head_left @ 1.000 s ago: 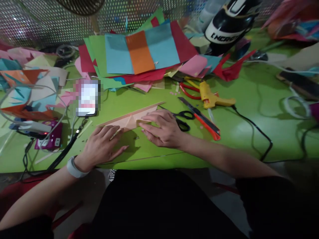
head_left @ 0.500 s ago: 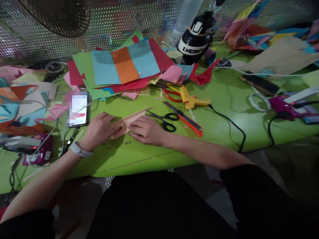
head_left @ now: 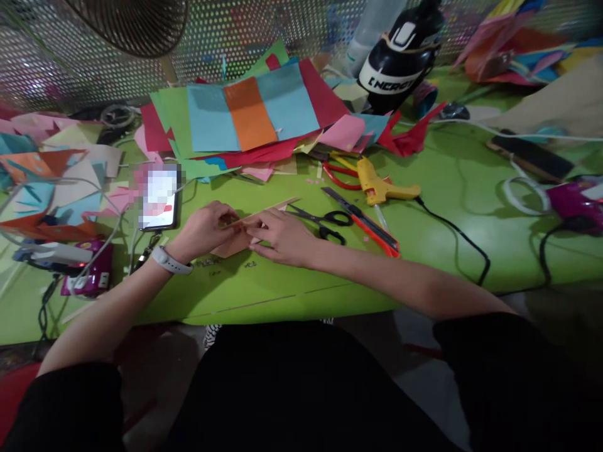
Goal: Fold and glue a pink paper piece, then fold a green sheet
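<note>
Peach paper (head_left: 229, 249) touched by L hand (head_left: 205, 231) & R hand (head_left: 285, 238), grip can't be told; paper shd be squared before creasing; scissors (head_left: 336, 218), R hand's 2 o'clock, to be avoided.

Black short sleeves (head_left: 70, 408), pale wristband (head_left: 168, 260) with small dark dots (head_left: 181, 270)

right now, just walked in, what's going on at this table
A person's left hand and right hand are close together on a pale peach piece of paper on the green table. The fingers hide part of the paper, so their exact grip can't be told. Just past the right hand lie black-handled scissors, then a red utility knife and a yellow glue gun, none of them in hand. Layered colored sheets lie farther back.
</note>
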`<control>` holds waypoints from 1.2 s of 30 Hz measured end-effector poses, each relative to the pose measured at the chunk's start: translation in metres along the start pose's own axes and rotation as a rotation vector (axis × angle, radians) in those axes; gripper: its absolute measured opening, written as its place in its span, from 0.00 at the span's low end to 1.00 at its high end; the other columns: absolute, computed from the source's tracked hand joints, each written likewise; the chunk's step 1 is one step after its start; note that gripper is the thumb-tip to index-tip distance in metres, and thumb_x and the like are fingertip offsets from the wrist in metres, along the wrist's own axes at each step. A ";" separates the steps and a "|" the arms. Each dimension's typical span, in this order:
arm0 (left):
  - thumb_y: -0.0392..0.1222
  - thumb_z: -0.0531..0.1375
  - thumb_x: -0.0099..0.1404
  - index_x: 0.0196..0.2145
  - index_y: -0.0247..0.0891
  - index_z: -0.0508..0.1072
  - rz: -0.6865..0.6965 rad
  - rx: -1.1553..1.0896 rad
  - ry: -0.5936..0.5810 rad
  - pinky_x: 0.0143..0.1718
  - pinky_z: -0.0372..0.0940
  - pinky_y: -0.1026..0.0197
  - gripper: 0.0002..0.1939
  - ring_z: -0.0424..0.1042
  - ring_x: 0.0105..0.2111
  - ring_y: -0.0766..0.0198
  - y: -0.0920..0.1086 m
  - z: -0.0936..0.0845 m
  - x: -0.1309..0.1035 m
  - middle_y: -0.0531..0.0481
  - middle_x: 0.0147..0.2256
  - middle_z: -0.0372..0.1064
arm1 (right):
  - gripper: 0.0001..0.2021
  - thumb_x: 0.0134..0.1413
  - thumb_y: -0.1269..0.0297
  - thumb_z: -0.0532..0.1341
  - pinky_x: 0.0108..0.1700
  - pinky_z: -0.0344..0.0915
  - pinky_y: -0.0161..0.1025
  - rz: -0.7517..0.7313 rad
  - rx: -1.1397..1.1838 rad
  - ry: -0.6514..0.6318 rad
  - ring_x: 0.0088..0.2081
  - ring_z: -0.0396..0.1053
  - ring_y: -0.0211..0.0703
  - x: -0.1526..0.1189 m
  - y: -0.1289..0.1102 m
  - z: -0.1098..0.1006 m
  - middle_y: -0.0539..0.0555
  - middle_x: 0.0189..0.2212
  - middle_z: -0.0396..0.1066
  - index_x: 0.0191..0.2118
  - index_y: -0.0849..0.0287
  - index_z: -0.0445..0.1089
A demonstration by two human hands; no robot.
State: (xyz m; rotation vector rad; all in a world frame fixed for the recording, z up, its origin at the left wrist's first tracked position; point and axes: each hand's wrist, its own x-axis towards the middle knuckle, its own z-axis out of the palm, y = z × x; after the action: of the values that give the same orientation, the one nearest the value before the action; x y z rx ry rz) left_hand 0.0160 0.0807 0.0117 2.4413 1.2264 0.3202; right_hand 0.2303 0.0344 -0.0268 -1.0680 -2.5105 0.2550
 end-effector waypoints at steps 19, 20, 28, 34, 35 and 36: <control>0.37 0.56 0.66 0.42 0.34 0.74 0.117 0.238 0.097 0.39 0.66 0.54 0.10 0.72 0.38 0.56 0.006 0.014 -0.011 0.41 0.39 0.73 | 0.13 0.64 0.65 0.56 0.40 0.62 0.46 -0.031 -0.134 0.018 0.39 0.63 0.48 0.008 0.001 0.008 0.62 0.37 0.71 0.37 0.65 0.76; 0.37 0.56 0.66 0.42 0.34 0.74 0.119 0.251 0.097 0.39 0.65 0.54 0.10 0.72 0.38 0.56 0.006 0.014 -0.011 0.41 0.39 0.73 | 0.13 0.63 0.65 0.56 0.39 0.61 0.45 -0.044 -0.142 0.014 0.38 0.63 0.48 0.008 0.002 0.008 0.62 0.36 0.71 0.37 0.64 0.77; 0.36 0.53 0.68 0.37 0.34 0.75 0.209 0.472 0.133 0.36 0.63 0.54 0.11 0.71 0.34 0.55 0.010 0.017 -0.013 0.42 0.34 0.72 | 0.12 0.63 0.65 0.57 0.37 0.56 0.43 -0.044 -0.194 -0.007 0.37 0.61 0.47 0.007 0.005 0.006 0.61 0.34 0.70 0.36 0.65 0.76; 0.33 0.51 0.70 0.34 0.36 0.75 0.333 0.587 0.167 0.42 0.65 0.53 0.13 0.71 0.34 0.57 0.011 0.020 -0.017 0.45 0.32 0.73 | 0.12 0.65 0.64 0.55 0.36 0.54 0.43 -0.038 -0.221 -0.012 0.36 0.60 0.47 0.006 0.007 0.004 0.60 0.33 0.69 0.38 0.63 0.75; 0.33 0.51 0.70 0.34 0.36 0.75 0.345 0.572 0.155 0.44 0.65 0.53 0.13 0.72 0.35 0.57 0.010 0.019 -0.018 0.45 0.33 0.74 | 0.12 0.65 0.65 0.55 0.36 0.55 0.43 -0.050 -0.230 -0.008 0.36 0.60 0.47 0.006 0.007 0.004 0.60 0.34 0.70 0.38 0.63 0.76; 0.33 0.51 0.69 0.34 0.35 0.75 0.341 0.538 0.144 0.46 0.65 0.53 0.13 0.72 0.35 0.57 0.009 0.018 -0.018 0.45 0.33 0.74 | 0.13 0.65 0.65 0.55 0.37 0.55 0.43 -0.062 -0.237 0.000 0.36 0.61 0.46 0.006 0.007 0.004 0.60 0.34 0.70 0.39 0.64 0.76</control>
State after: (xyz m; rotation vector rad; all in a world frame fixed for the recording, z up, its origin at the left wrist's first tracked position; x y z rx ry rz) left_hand 0.0183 0.0567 -0.0007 3.1531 1.0461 0.2907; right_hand 0.2296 0.0434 -0.0310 -1.0732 -2.6175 -0.0625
